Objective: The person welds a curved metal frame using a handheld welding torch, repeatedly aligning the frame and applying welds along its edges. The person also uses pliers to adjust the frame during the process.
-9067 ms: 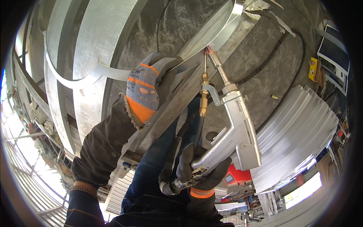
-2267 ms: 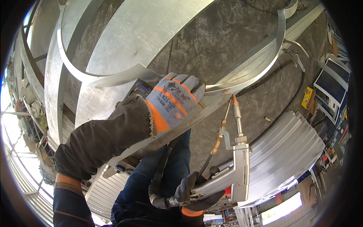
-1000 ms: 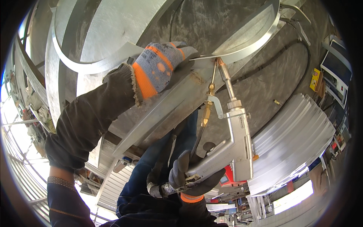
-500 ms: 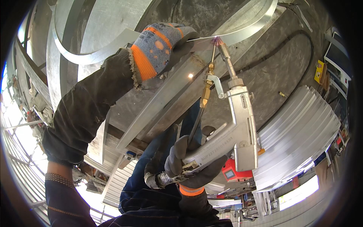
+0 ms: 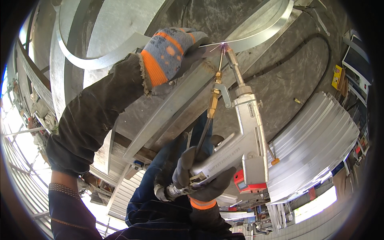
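My left hand [image 5: 172, 54], in a grey and orange knit glove, is closed around a curved metal strip [image 5: 264, 37]; its fingertips are hidden behind the metal. My right hand [image 5: 204, 180], gloved in dark grey with an orange cuff, grips the handle of a silver handheld welding gun [image 5: 250, 116]. The gun's nozzle [image 5: 233, 60] points up at the strip's lower edge, close to my left fingers. Beside the nozzle, a thin brass-fitted wire feed tube [image 5: 218, 82] reaches the same spot. A small purplish glow shows at the tip.
A straight metal bar [image 5: 172, 106] runs diagonally below my left hand. A black cable [image 5: 296, 52] loops across the grey surface at right. Stacked metal strips [image 5: 316, 144] stand at the right, near a red device [image 5: 246, 184]. A yellow box [image 5: 338, 76] lies farther off.
The gun in my right hand has shifted slightly left, its nozzle and wire tip moving along the strip's edge toward my left hand. My left hand has barely moved.
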Demonstrator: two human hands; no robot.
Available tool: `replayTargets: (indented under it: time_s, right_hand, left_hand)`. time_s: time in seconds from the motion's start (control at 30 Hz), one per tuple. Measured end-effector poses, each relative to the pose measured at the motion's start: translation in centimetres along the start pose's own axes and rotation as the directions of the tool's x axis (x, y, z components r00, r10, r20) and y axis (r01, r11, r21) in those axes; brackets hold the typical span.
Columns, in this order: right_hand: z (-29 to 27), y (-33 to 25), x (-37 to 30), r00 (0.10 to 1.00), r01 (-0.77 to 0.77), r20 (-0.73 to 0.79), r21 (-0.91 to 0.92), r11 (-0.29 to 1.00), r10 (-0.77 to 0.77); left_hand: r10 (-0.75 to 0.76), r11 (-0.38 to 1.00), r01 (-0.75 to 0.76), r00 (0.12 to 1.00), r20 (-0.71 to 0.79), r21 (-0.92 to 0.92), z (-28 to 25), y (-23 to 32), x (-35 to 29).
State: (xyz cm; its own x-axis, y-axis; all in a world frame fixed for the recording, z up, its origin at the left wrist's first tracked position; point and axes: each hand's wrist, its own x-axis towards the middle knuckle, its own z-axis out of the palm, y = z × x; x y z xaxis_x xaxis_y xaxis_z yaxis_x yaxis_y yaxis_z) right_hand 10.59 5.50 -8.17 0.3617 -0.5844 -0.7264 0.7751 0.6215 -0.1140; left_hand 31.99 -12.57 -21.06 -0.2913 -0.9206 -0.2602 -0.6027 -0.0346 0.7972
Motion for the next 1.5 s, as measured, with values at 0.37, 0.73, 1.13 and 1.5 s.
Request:
replayTargets:
  time_s: [0.37, 0.73, 1.13, 1.5]
  right_hand:
    - [-1.7, -3.2, -3.9, 1.000, 0.023, -0.022, 0.072, 0.997, -0.021]
    - [-1.8, -2.0, -3.8, 0.999, 0.040, 0.012, 0.005, 0.999, -0.040]
    - [-3.0, -2.1, -3.3, 0.987, -0.063, 0.149, -0.010, 0.998, 0.064]
    - [-1.8, -1.2, -3.8, 0.999, -0.019, -0.032, 0.148, 0.989, 0.024]
  left_hand:
    - [-0.161, 0.825, 0.133, 0.987, 0.004, 0.549, -1.0, 3.3, -2.8]
    - [-0.027, 0.899, 0.042, 0.999, -0.041, 0.436, 2.3, 4.6, -4.6]
    - [0.005, 0.905, -0.056, 0.993, 0.121, 0.422, 0.2, 5.2, -4.3]
    - [-0.019, 0.865, -0.106, 0.970, 0.243, 0.491, -0.3, 4.4, -3.3]
